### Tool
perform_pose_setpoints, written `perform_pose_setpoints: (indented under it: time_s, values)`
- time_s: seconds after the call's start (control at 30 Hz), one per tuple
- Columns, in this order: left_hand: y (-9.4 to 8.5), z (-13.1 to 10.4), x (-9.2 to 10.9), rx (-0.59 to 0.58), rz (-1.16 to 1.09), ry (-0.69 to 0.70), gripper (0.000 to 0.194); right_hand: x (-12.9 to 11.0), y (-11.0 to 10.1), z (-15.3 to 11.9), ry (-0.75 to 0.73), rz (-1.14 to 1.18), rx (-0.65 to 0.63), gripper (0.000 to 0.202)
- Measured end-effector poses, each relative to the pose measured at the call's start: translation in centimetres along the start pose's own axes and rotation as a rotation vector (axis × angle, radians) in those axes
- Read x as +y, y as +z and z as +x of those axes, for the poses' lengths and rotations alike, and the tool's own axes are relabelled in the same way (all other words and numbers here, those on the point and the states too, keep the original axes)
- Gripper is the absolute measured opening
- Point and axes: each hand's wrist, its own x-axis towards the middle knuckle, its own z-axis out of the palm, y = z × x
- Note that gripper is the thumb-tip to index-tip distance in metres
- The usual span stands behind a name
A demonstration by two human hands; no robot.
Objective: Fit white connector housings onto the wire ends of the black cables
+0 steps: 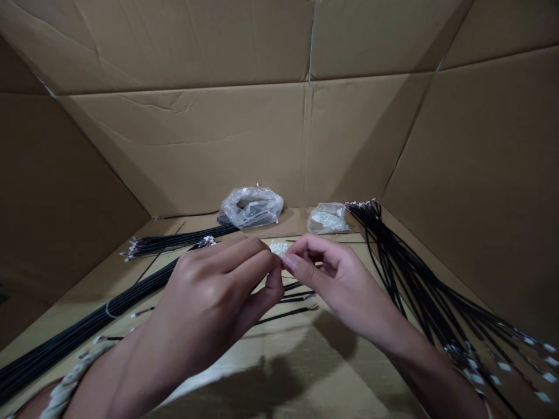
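My left hand point(227, 279) is closed in a pinch, back of the hand toward me. Its fingertips meet those of my right hand point(334, 276), which also pinches with thumb and forefinger. Whatever sits between the fingertips is too small and covered to name. Just behind them lies a small pile of white connectors point(278, 248), partly hidden by the fingers. Beneath the hands are several loose black cables point(288, 313) with bare wire ends; my left hand hides their other parts.
Bundled black cables point(131, 291) run along the left, with another bundle point(187, 237) behind. More black cables point(406, 270) with white connectors fan out at right. A clear plastic bag point(252, 209) and a smaller bag of white pieces point(328, 219) stand at the back. Cardboard walls point(227, 139) enclose everything.
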Motion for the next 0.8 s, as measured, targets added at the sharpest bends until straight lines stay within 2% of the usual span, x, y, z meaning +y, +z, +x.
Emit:
perform_pose_setpoints:
  time_s: [0.13, 0.43, 0.8]
  values:
    - [0.1, 0.3, 0.3, -0.026, 0.037, 0.004, 0.025, 0.1, 0.2, -0.1, -0.046, 0.052, 0.007, 0.019]
    - [0.2, 0.2, 1.1, -0.008, 0.133, 0.034, 0.028, 1.6, 0.9, -0.4, 0.012, 0.222, 0.069, 0.021]
    - [0.0, -0.1, 0.9, 0.021, 0.031, -0.06, 0.024, 2.4, 1.0, -0.1, 0.004, 0.355, 0.071, 0.019]
